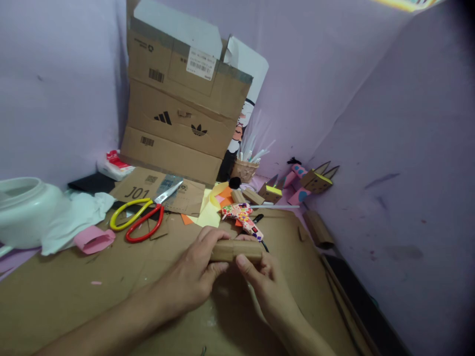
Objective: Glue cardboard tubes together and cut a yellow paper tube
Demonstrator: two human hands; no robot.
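Gripping the brown oblong cardboard piece near both ends, left hand and right hand closed, we judge it light, crushable, best held there.

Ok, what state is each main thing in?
Small brown cardboard piece, held by the left hand and right hand
Yellow-and-red-handled scissors, lying unheld
Floral-patterned glue gun, lying unheld
Large brown cardboard box, unfolded, propped upright
Pink paper strip, curled
Round white pot, upright, uncovered
White cloth or tissue, crumpled
Brown cardboard cup, upright, holding translucent sticks
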